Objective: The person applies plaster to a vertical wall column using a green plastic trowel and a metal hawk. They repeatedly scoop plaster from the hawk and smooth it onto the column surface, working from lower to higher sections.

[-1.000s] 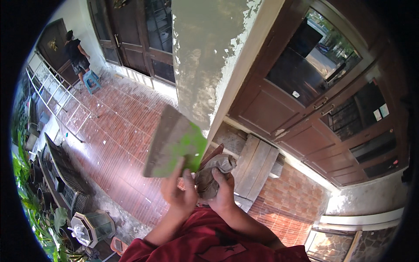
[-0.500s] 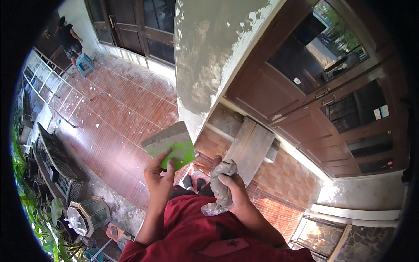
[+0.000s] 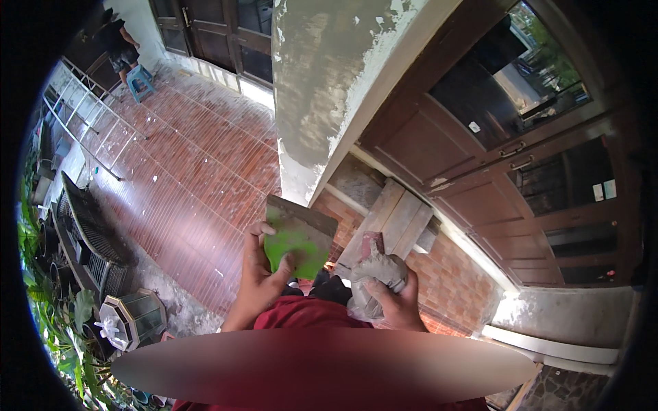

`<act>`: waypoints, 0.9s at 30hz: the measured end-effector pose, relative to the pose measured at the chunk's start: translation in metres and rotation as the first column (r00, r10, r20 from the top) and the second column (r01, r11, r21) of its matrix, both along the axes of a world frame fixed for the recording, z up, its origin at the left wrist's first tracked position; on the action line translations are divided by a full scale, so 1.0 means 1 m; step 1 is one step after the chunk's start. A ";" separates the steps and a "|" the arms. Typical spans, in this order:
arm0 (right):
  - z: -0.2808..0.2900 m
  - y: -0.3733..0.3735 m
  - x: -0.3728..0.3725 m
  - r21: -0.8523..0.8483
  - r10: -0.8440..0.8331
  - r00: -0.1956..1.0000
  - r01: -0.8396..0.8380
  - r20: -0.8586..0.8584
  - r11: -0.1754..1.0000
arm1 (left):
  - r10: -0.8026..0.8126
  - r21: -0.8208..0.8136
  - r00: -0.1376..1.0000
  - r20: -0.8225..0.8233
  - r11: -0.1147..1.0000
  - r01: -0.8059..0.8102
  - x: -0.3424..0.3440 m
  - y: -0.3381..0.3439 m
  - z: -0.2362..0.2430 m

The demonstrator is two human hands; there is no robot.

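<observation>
My left hand (image 3: 267, 270) grips a flat green scraper plate (image 3: 291, 243) smeared with grey paste. The thumb lies on its face and the fingers go round its left edge. To the right, my right hand (image 3: 401, 301) is closed round a crumpled clear plastic bag (image 3: 375, 277) coated in grey. A reddish, grey-smeared end (image 3: 372, 245) sticks up from the top of the bag; what it belongs to is hidden. The plate and the bag are apart, both held in front of my waist. Beyond them rises a wall column (image 3: 319, 89) with patchy grey plaster.
A wooden plank bench (image 3: 394, 219) stands beside brown panelled doors (image 3: 473, 161). On the left are a white metal ladder (image 3: 89, 123), a glass lantern (image 3: 140, 318) and plants (image 3: 86, 315). Far back, a person (image 3: 120, 44) is by a blue stool (image 3: 140, 83) on the red tiled floor (image 3: 185, 185).
The green plate has moved right and turned, showing more of its smeared face. My right hand has shifted right with the bag, and the reddish end now shows above it.
</observation>
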State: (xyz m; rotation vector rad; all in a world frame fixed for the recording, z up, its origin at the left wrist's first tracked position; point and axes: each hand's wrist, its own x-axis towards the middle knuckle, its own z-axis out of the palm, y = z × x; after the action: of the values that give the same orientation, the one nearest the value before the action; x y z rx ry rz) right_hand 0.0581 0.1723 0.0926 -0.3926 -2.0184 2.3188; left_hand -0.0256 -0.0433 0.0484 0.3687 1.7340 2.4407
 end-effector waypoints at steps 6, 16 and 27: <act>0.042 0.053 -0.017 0.527 0.344 0.930 -0.230 -0.128 0.818 | -0.041 0.049 0.975 0.220 0.998 0.031 0.012 0.029 0.018; 0.052 0.064 -0.027 -0.092 0.273 0.955 -0.263 0.120 0.961 | -0.123 0.069 0.925 0.359 0.992 0.106 0.020 0.036 0.019; 0.064 0.072 -0.022 -0.164 0.389 0.901 -0.361 0.194 0.918 | -0.151 0.071 0.930 0.334 0.988 0.135 0.017 0.038 0.020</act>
State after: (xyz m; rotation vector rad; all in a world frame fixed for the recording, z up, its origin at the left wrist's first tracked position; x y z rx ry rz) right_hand 0.0357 0.2446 0.1566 -0.3004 -2.2282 2.7515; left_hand -0.0091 -0.0052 0.0680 0.0671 1.4553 2.2803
